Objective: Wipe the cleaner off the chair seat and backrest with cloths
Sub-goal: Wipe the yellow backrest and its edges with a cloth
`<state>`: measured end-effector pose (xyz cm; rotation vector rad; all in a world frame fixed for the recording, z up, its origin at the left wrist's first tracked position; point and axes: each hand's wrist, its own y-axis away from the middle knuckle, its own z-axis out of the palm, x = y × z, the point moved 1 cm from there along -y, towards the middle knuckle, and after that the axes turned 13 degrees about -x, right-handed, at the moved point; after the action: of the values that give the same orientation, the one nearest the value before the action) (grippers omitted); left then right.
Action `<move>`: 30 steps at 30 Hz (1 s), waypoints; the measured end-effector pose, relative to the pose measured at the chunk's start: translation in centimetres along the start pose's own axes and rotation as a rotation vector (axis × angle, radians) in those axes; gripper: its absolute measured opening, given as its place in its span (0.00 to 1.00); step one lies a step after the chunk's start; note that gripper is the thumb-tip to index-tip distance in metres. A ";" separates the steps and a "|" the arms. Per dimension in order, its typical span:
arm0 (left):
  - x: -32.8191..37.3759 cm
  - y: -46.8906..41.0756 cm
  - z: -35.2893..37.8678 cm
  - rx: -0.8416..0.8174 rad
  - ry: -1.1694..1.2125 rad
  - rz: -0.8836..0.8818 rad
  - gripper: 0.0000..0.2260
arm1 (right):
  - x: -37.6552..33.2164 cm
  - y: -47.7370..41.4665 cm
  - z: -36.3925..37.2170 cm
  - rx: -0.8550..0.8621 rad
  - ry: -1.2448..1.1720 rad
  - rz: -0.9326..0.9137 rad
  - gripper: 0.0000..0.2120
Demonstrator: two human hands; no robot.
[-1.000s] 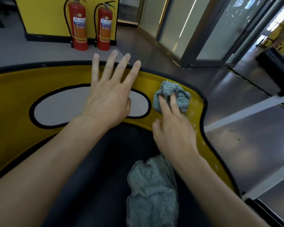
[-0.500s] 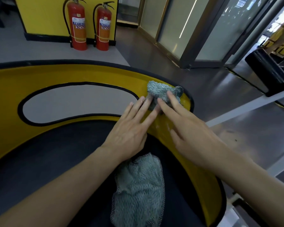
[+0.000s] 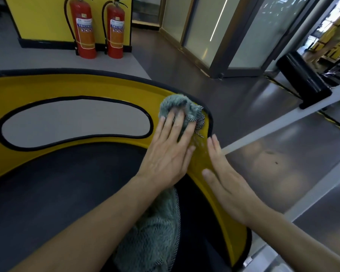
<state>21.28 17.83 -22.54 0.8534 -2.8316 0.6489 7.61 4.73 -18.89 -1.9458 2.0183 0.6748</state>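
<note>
Bunched grey-green cloth [image 3: 177,107]: lies on the inner face of the yellow backrest [image 3: 47,87], high on its right side, just below the black rim and to the right of the oval cut-out [image 3: 75,120].

Left hand [image 3: 169,154]: the grip is flat, fingers straight and slightly spread. The fingertips press on the lower part of the bunched cloth.

Right hand [image 3: 226,185]: the grip is flat, fingers straight and close together. It lies against the backrest below and to the right of the cloth and holds nothing.

Wet streaks show on the yellow surface between the two hands.

Second cloth [image 3: 157,232]: lies loose on the dark seat [image 3: 57,193], partly under the left forearm.

Surroundings: two red fire extinguishers [image 3: 84,30] stand on the floor against a yellow wall behind the chair.
</note>
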 end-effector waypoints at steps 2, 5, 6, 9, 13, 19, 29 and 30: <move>-0.5 0.5 0.8 -0.056 0.019 0.004 0.28 | 0.2 0.0 0.4 -0.005 0.007 0.021 0.32; -1.5 1.4 0.8 -0.122 0.043 0.065 0.28 | 0.1 -0.1 0.3 0.022 0.023 0.003 0.32; -1.6 1.4 0.4 -0.132 0.058 0.091 0.28 | 0.0 -0.3 0.2 0.038 0.014 -0.012 0.32; -1.8 1.4 -0.9 -0.133 0.113 0.132 0.29 | -0.2 -0.8 0.2 0.042 -0.031 -0.001 0.32; -2.2 1.2 -0.4 -0.083 0.126 0.007 0.34 | -0.3 -0.9 0.4 0.056 0.001 -0.001 0.32; -1.3 0.7 2.3 -0.101 0.096 -0.100 0.31 | 0.6 -1.2 0.3 0.002 0.090 0.022 0.35; -0.4 0.9 1.6 -0.141 0.251 -0.118 0.32 | 1.0 -0.4 0.2 -0.051 0.042 0.073 0.45; 0.0 0.5 1.3 -0.122 0.277 -0.125 0.32 | 1.2 -0.2 0.3 -0.059 0.009 0.089 0.45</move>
<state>21.03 17.59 -23.91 0.8394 -2.5198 0.5256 7.65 3.79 -19.79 -1.9039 2.1244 0.7553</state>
